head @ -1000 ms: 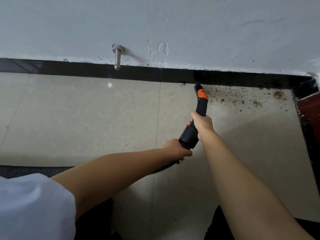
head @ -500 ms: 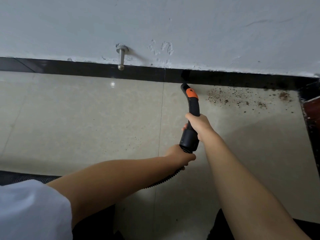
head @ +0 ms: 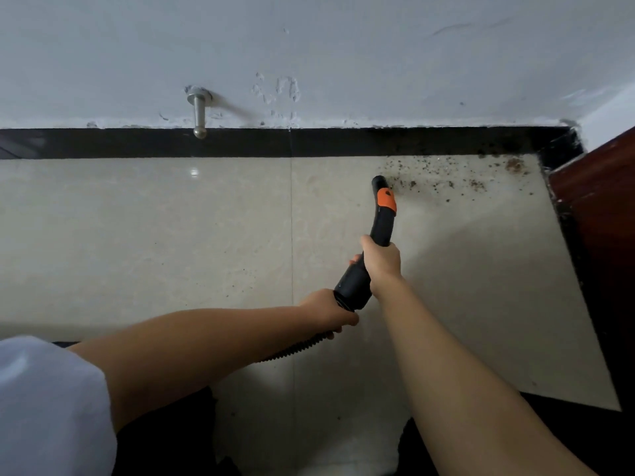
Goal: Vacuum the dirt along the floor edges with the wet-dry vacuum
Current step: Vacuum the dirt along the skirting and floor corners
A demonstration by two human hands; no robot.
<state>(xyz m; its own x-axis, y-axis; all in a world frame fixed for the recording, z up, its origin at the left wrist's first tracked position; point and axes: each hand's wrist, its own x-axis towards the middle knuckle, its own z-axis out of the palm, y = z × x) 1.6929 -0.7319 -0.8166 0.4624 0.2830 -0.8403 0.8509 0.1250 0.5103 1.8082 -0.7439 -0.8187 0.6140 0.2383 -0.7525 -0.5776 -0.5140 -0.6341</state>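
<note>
Both your hands are clamped on the vacuum: your right hand grips the curved black nozzle handle with the orange collar, and your left hand holds the ribbed black hose just behind it. Its tip touches the near edge of the scattered brown dirt on the cream tiled floor, near the black skirting at the far right corner.

The floor is pale glossy tile, smooth enough to carry a bright glint near its far edge, while the skirting along that edge is black and polished, and the wall above it is matt painted plaster, chipped and rough just over the skirting. The vacuum nozzle looks like smooth, slightly sheeny black plastic with an orange plastic collar, its hose ribbed black plastic, and the dirt at the floor's far right corner is dry, brown and grainy. The door stop is brushed metal, the door at the right edge dark reddish varnished wood, and the sleeve soft white matt cloth.
</note>
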